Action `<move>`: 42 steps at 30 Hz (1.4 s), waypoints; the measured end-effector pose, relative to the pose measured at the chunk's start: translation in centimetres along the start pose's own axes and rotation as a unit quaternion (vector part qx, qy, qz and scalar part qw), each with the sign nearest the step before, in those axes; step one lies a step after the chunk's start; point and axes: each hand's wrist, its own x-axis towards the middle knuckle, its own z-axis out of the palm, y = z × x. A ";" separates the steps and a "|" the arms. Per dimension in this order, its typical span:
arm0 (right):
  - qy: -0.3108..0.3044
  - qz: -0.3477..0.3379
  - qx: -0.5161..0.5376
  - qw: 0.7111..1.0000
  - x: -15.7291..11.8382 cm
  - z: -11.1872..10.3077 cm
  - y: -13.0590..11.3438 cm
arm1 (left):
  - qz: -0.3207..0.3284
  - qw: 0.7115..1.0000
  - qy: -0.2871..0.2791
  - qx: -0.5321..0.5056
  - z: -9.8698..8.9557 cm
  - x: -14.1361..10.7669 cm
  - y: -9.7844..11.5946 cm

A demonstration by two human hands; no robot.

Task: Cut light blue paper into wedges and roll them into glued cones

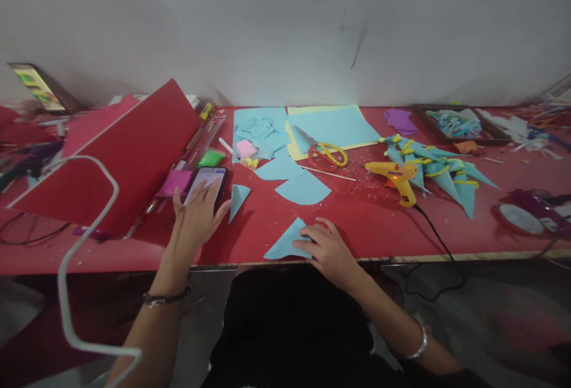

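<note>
My left hand (197, 212) is over a phone (217, 174) lying on the red table, its fingers spread and the fingertips at the lit screen. My right hand (329, 251) is at the table's front edge, with bent fingers on the right side of a folded light blue paper piece (288, 239). Part of that paper is hidden under the fingers. Between the hands and a little farther back lie a small blue paper cone (239, 200) and two fan-shaped blue paper pieces, the nearer one a flat blue paper fan (304, 189).
A yellow glue gun (397, 178) with a black cord lies to the right, beside yellow-trimmed blue paper cones (439, 168). Scissors (327, 154) rest near blue sheets (339, 128). A red board (134, 156) leans at the left, and a white cable (66, 281) curves in front.
</note>
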 end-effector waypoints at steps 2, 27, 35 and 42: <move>0.032 -0.006 -0.018 0.999 0.0 0.0 0.7 | 0.026 0.999 0.018 -0.019 -0.3 -0.6 1.3; -0.009 0.101 0.144 0.984 0.8 0.3 2.6 | 0.123 0.977 0.022 -0.170 1.5 -5.0 9.4; -0.030 0.174 0.106 0.979 1.7 0.8 2.4 | 0.053 0.986 0.012 -0.159 1.3 -5.3 9.8; -0.032 0.195 0.084 0.977 2.1 0.9 2.3 | 0.027 0.991 -0.026 -0.126 1.3 -5.0 9.9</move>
